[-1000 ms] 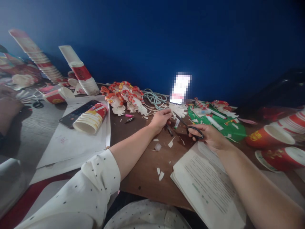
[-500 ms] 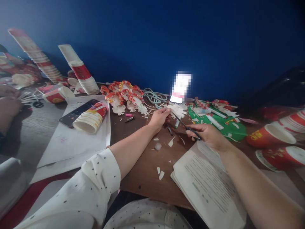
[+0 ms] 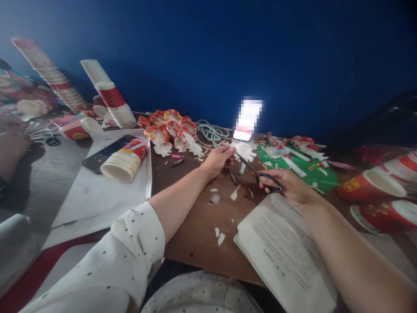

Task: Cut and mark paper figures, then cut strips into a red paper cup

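Gripping scissors (image 3: 253, 170), right hand (image 3: 286, 186) exposes more handle (image 3: 278, 188) than before; left hand (image 3: 217, 161) pinches cutout (image 3: 245, 151).

Not one word comes through clearly for me here! The booklet (image 3: 293, 256) in front of me runs line after line of dark print, with a few green bits among them, all too blurred to read. Over on the white paper (image 3: 97, 204) to my left there's a pink handwritten scribble, and I can't make out its figures or letters. Gold marks, perhaps characters, sit on the red cup (image 3: 355, 185) at my right, but they're illegible too. A darker mark shows on the red band of the leaning cup stack (image 3: 112, 98), unreadable, and the bright screen (image 3: 248, 117) ahead is pixelated.
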`<state>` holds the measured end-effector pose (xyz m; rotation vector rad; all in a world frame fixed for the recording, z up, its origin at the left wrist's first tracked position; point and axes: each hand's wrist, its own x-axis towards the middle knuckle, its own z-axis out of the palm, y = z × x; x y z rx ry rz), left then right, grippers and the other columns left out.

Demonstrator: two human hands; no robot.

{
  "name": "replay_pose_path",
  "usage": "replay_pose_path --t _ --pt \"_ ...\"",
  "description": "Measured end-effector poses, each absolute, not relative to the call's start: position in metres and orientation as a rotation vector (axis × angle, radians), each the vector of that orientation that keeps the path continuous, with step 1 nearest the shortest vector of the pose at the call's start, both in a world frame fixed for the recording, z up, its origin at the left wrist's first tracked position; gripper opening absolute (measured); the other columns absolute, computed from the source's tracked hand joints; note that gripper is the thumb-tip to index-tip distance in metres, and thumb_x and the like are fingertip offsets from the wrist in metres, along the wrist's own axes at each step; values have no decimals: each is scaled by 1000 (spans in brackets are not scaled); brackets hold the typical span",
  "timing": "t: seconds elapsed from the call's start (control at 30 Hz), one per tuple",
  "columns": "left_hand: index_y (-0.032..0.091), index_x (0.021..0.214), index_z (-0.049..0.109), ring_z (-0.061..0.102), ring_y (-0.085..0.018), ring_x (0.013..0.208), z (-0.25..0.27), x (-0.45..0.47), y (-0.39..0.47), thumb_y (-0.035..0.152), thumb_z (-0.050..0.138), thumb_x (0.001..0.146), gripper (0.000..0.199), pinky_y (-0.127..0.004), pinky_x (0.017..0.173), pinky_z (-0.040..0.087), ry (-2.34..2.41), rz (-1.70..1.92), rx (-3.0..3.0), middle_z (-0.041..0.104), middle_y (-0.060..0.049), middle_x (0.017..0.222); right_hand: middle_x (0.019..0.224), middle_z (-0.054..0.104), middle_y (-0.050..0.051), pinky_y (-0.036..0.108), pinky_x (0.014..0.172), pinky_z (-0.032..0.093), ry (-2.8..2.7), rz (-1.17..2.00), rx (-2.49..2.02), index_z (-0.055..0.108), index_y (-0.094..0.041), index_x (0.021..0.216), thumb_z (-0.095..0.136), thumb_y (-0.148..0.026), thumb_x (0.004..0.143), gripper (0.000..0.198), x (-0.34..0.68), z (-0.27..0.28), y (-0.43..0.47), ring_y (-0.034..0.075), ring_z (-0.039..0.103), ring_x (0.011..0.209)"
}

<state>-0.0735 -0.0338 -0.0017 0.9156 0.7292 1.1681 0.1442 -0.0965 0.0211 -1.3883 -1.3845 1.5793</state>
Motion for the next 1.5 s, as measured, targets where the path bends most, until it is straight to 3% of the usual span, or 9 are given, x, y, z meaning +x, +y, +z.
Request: replay_pose_path --t 0.23,0.83,1.13,1.5 --pt "12 67 53 43 -4 50 -1 -74 -33 28 71 76 26 -18 52 41 714 1157 877 47 5 58 72 63 1 19 53 43 -1397 1596 -1368 74 -20 101 79 -35 68 37 145 19 -95 7 52 62" --pt "12 66 54 43 -4 50 -2 -77 -33 24 68 79 23 -18 52 42 686 1116 884 47 4 57 73 63 1 19 51 41 -1408 1549 -1398 75 -21 98 80 -34 67 34 143 18 -97 8 52 64" --pt "11 68 54 43 -4 51 -4 -77 -33 27 70 77 24 -19 53 42 700 1104 883 46 4 57 62 54 -3 17 50 37 -1390 1594 -1399 74 -19 98 80 -33 67 34 143 24 -99 7 48 61" --pt "13 67 53 44 -4 50 -2 -78 -34 27 69 77 24 -18 52 41 719 1132 874 48 4 58 71 62 0 21 49 37 -1537 1578 -1429 72 -22 106 79 -38 67 42 145 30 -100 7 49 56"
